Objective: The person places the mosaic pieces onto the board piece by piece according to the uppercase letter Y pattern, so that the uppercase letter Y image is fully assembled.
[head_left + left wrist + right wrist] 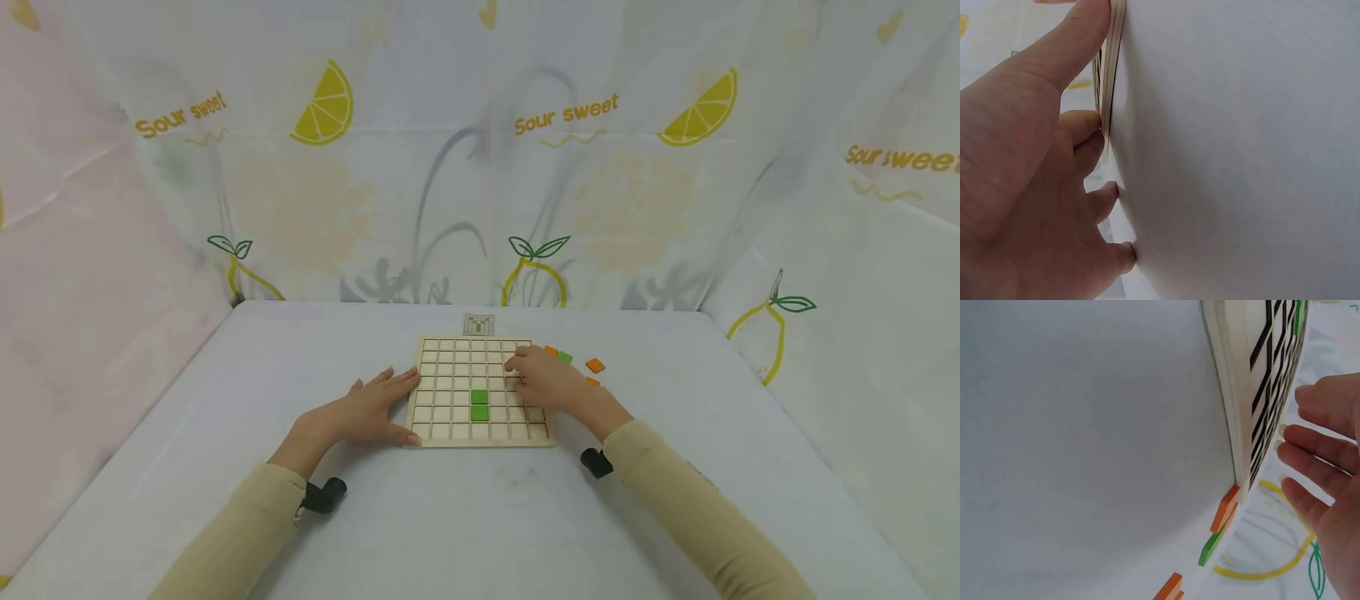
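A wooden grid board [480, 444] lies on the table, with two green square tiles [479, 412] set one above the other in neighbouring cells near its lower middle. My left hand [367, 408] is spread along the board's left side; its thumb touches the lower left corner and other fingers reach the edge. In the left wrist view the thumb and a finger meet the board edge [1113, 62]. Over the board's right part hovers my right hand [551, 379], fingers slightly bent and apart. No tile shows between those fingers in the right wrist view.
Right of the board lie loose tiles: orange ones [595, 365] and a green one [565, 357], some partly behind the right hand. A small card with a grid pattern [478, 325] sits just beyond the board's far edge. Printed fabric [420, 167] walls the table's back and sides.
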Available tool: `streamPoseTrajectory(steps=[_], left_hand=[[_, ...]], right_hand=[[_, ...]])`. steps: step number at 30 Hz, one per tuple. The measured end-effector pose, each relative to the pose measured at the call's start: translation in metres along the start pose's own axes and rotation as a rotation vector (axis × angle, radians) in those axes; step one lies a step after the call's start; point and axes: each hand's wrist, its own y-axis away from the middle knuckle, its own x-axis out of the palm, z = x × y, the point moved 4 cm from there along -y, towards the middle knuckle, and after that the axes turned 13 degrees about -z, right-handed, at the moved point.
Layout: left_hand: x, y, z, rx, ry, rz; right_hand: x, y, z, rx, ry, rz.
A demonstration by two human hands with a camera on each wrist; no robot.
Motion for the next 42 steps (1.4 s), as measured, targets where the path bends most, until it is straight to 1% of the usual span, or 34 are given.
streamPoseTrajectory(steps=[4, 10, 16, 21, 26, 31, 33, 38, 42], left_hand=[[0.001, -0.001, 0.001, 0.003, 0.013, 0.007], [0.001, 0.0, 0.0, -0.003, 0.008, 0.011], [-0.004, 0.003, -0.003, -0.007, 0.023, 0.012], [-0.004, 0.004, -0.002, -0.008, 0.03, 0.01], [-0.003, 0.003, -0.002, -0.008, 0.029, 0.011], [-0.002, 0.003, -0.002, -0.009, 0.031, 0.02], [-0.002, 0.003, -0.001, -0.012, 0.03, 0.022], [-0.001, 0.002, -0.001, -0.016, 0.026, 0.021], [-0.001, 0.002, 0.001, -0.02, 0.023, 0.021]], right_hand=[[0.001, 0.001, -0.01, 0.008, 0.031, -0.004], [-0.002, 0.001, -0.022, 0.051, 0.05, -0.003], [-0.007, 0.002, -0.033, 0.04, 0.037, -0.051], [-0.009, 0.002, -0.043, 0.043, 0.05, -0.083], [-0.013, 0.004, -0.054, 0.102, 0.078, -0.091], [-0.016, 0.005, -0.064, 0.197, 0.124, -0.047], [-0.016, 0.005, -0.066, 0.209, 0.128, -0.041], [-0.017, 0.004, -0.072, 0.212, 0.137, -0.054], [-0.014, 0.005, -0.077, 0.249, 0.151, -0.031]])
